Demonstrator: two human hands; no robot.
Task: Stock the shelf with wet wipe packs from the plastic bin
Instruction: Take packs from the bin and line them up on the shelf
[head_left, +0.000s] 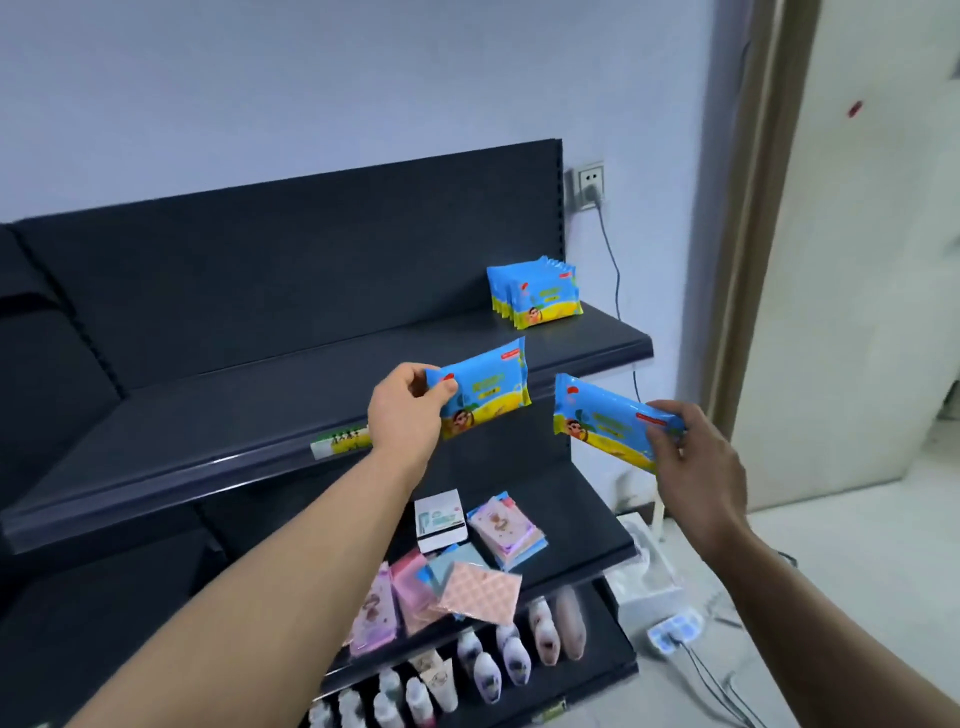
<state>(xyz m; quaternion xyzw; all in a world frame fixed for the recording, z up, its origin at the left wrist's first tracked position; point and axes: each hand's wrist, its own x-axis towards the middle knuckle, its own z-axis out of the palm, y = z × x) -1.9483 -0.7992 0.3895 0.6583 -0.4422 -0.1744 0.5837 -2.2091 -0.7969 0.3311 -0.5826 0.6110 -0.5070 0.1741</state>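
Observation:
My left hand (408, 410) grips a blue and yellow wet wipe pack (491, 392) by its left end, held just in front of the top shelf (260, 415). My right hand (696, 457) holds a second wet wipe pack (608, 421) by its right end, lower and to the right of the shelf edge. A row of several identical packs (535, 291) stands upright at the far right end of the top shelf. The plastic bin is out of view.
The middle shelf (582, 519) carries a small white box (440, 519) and loose pink tissue packs (506, 525). Small bottles (498, 665) line the bottom shelf. A wall socket (589, 184) with a cable, a white box and a power strip (675, 629) sit right of the rack.

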